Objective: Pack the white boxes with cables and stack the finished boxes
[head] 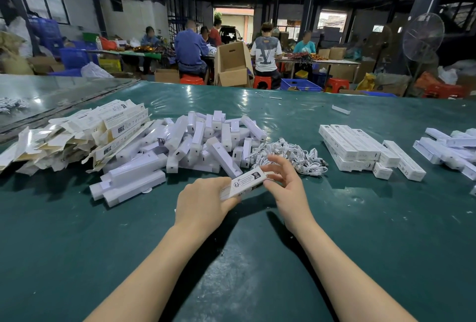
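My left hand (203, 205) grips a long white box (244, 183) with printed labels, held just above the green table. My right hand (286, 180) is at the box's right end, its thumb and fingers pinching the end flap. Behind the hands lies a heap of white coiled cables (288, 154). A pile of white plastic inner trays (195, 141) fills the middle left. Flat unfolded white cartons (77, 136) lie further left. To the right, packed white boxes (360, 149) are stacked in neat rows.
More white boxes (450, 149) lie loosely at the far right. The green table (231, 270) stretches wide in front of me. Beyond its far edge, people sit at other tables among cardboard boxes (231, 64), red stools and blue crates.
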The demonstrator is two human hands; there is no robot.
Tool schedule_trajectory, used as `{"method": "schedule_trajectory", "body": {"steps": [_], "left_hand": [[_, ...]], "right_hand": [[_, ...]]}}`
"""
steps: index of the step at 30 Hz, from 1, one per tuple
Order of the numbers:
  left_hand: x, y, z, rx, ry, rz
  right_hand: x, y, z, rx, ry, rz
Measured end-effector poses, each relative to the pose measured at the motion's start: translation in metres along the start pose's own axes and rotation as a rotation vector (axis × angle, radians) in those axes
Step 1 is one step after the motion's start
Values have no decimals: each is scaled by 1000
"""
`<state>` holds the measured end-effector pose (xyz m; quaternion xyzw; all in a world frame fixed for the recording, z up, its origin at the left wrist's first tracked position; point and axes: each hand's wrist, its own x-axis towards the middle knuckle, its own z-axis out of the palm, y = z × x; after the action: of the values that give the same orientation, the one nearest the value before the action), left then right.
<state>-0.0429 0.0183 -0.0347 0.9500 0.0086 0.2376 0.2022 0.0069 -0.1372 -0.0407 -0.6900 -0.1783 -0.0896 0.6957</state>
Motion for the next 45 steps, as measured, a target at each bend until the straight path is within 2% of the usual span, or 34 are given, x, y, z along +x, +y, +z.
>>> {"method": "schedule_trajectory", "body": {"steps": [7, 16, 21, 25, 29, 31, 34, 37, 41, 45], "left_hand": [[-3, 4, 5, 101, -31, 3], [1, 1, 1, 117, -90, 6], [0, 0, 2, 163, -136, 29], [0, 0, 3, 152, -146, 61], [3, -3, 3, 150, -204, 87], [4, -4, 3, 174, -243, 94], [4, -3, 6, 231, -263, 158], [4, -2, 9, 153, -282, 248], [6, -3, 6, 54, -260, 247], [6, -4, 7, 31, -254, 237]], "right_hand": [[4, 3, -3, -60, -15, 82], [3, 7, -2, 38, -30, 143], [3, 7, -4, -152, -78, 164], [0, 10, 3, -506, -129, 42], [3, 10, 1, -661, -9, 72], [6, 11, -2, -741, -20, 100], [6, 9, -4, -714, -52, 158], [5, 10, -4, -706, -35, 133], [6, 13, -5, -645, 57, 96], [8, 13, -7, -601, 56, 99]]}}
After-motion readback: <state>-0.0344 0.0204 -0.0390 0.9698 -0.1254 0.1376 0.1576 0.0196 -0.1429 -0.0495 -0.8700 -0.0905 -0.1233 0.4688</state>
